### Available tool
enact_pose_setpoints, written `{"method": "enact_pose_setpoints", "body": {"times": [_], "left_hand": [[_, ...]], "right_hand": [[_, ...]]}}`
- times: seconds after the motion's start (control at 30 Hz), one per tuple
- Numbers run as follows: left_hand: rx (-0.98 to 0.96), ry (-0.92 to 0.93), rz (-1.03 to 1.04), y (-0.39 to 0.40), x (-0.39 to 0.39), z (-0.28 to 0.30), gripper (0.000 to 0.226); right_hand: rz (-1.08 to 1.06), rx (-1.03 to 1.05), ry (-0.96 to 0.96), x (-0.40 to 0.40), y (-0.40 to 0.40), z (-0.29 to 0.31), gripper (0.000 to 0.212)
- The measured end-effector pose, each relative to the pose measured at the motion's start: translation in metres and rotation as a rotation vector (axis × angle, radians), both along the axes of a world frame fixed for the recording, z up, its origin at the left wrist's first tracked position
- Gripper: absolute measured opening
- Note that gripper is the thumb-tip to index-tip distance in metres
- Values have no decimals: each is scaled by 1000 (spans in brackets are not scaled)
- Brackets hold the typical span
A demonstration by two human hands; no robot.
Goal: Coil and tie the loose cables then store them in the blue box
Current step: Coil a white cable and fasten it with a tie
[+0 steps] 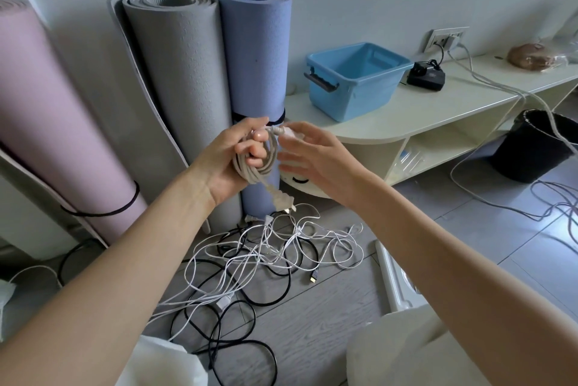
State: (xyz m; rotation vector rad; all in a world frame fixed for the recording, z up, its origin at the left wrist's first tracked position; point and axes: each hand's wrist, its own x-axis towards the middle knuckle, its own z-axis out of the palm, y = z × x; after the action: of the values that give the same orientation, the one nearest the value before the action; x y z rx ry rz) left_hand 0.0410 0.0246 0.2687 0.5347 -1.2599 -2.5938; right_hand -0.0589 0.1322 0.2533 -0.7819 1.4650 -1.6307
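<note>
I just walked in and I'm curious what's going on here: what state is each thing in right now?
Grey cable: coiled, gripped in the left hand.
Right hand: pinching the cable's end connector.
Blue box: open, nothing visible inside, on the shelf.
Floor cables: loose, tangled, white and black.
Yoga mats: rolled, upright.
Wall socket: plugs inserted.

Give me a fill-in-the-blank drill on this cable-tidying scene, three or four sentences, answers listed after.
1. The left hand grips a coiled grey cable whose plug hangs ____ the coil.
2. The open blue plastic box stands on the cream ____.
3. The tangle of white and black cables lies on the ____.
4. The right hand holds the cable's other ____ at the top of the coil.

Answers: below; shelf; floor; end
</note>
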Motion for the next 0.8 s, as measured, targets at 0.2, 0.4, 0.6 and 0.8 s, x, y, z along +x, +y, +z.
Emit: {"method": "enact_pose_setpoints", "body": {"times": [0.2, 0.4, 0.6, 0.8], "left_hand": [[181, 126, 255, 0, -9, 0, 45], [211, 190, 543, -18, -5, -2, 43], [111, 158, 381, -15, -8, -9, 44], [-165, 101, 437, -22, -12, -18, 24]], "right_hand": [[119, 91, -170, 9, -6, -11, 18], [139, 283, -184, 2, 4, -16, 38], [148, 214, -2, 6, -5, -18, 25], [288, 241, 251, 9, -3, -14, 11]]}}
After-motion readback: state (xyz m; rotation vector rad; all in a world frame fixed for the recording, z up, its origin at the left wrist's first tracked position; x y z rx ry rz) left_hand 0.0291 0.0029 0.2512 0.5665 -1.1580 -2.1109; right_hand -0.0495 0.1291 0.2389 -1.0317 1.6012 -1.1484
